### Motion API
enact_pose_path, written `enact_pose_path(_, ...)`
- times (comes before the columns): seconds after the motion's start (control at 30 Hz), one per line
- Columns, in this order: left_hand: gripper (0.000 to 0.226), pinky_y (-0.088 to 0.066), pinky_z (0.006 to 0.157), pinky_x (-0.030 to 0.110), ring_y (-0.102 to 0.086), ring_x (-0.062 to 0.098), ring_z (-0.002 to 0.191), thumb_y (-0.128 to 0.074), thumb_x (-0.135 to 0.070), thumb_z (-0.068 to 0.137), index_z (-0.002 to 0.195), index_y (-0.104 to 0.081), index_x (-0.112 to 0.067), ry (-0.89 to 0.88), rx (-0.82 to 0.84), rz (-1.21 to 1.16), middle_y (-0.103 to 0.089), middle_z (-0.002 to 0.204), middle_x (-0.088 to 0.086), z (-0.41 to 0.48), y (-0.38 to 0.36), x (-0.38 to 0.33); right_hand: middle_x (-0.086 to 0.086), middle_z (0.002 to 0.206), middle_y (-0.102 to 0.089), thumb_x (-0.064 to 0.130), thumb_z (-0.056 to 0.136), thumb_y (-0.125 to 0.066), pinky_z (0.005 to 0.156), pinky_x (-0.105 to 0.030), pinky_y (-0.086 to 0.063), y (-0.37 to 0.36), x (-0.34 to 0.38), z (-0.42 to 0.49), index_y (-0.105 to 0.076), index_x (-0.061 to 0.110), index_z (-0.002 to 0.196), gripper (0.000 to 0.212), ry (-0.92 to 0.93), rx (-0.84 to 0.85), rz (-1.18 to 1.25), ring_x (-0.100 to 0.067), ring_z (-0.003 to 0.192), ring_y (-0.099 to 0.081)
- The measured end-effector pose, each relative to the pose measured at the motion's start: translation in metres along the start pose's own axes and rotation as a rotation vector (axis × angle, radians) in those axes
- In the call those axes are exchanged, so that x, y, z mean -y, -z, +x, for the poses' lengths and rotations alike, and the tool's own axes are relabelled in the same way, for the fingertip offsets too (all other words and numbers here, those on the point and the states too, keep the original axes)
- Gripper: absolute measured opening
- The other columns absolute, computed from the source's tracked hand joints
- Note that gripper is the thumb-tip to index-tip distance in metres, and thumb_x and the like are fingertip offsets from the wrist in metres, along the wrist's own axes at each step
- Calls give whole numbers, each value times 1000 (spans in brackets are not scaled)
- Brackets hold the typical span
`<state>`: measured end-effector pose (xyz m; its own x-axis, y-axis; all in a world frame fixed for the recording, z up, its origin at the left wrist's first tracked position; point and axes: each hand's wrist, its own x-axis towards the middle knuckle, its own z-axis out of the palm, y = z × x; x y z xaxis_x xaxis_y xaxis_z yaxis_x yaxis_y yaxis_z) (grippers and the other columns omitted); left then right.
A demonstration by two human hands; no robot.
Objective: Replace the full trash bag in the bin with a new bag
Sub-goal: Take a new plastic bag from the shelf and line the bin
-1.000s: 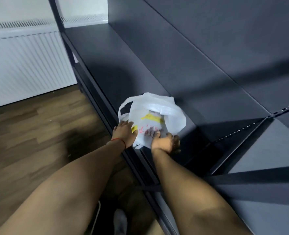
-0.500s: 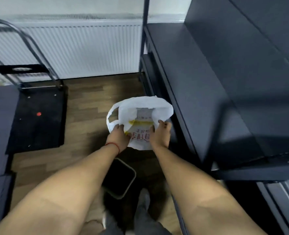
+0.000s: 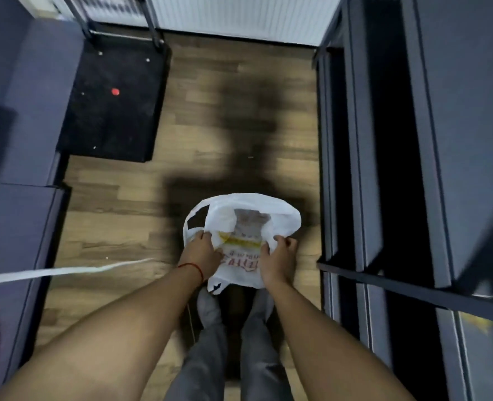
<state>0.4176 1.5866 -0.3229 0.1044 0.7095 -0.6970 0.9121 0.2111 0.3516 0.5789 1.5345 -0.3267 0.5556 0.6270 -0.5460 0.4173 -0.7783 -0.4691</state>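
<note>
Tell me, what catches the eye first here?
A white plastic bag with red and yellow print is at the centre, gripped at its sides by the left hand and the right hand above the wooden floor. A black platform lies at the upper left; dark shelves fill the right.

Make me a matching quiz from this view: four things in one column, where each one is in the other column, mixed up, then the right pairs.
Column one:
1. white plastic bag
2. black platform cart
3. red thread
4. white radiator

Column two:
A. on the floor, upper left of the view
B. gripped by the left hand and the right hand
C. along the far wall, top of the view
D. round the left wrist

Pairs: 1-B, 2-A, 3-D, 4-C
</note>
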Motion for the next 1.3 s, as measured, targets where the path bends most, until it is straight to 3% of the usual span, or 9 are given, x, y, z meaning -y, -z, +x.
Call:
enact_pose_path(0.2,52,-39,103,39,-45,34,127,-56,-28,91,135,-42,-3,41,3,13,-41,143,15,60,-56,26,-11,134,-38,27,94,-56,95,-38,-44,-62,-58,36,-56,9,125,36,-102,45,50,-32,117,-50)
enact_pose_path(0.4,54,-44,97,42,-51,33,120,-56,-28,89,136,-40,-6,64,-1,63,-45,138,15,109,-97,40,-16,130,-44,25,94,-58,92,-29,-41,-108,-105,65,-59,3,123,36,-159,70,83,-31,114,-53)
enact_pose_path(0.83,44,-45,95,46,-53,31,113,-47,-31,91,131,-46,-13,0,-78,181,-53,129,13,159,-129,45,-10,139,-39,33,95,-54,94,-28,-40,-154,-148,81,-52,10,133,45,-347,174,140,-27,119,-51)
enact_pose_path(0.97,41,-43,96,41,-52,31,116,-50,-21,91,130,-48,-10,-110,-93,126,-53,131,15,169,-134,41,-10,141,-38,30,95,-55,98,-29,-39,-163,-151,90,-49,7,137,48,-309,127,176,-26,124,-48)
enact_pose_path(1.13,54,-39,105,40,-44,32,128,-57,-15,87,138,-40,-8,-167,-118,93,-43,142,16,171,-140,43,-7,144,-39,25,95,-55,95,-16,-28,-173,-149,91,-50,9,136,45,-225,48,155,-22,129,-44)
enact_pose_path(1.3,64,-35,109,43,-36,31,134,-61,-20,85,143,-34,-15,-165,-30,86,-36,147,13,200,-152,52,-9,152,-27,29,97,-52,108,-30,-33,-191,-164,100,-41,12,143,50,-327,176,179,-26,136,-37)
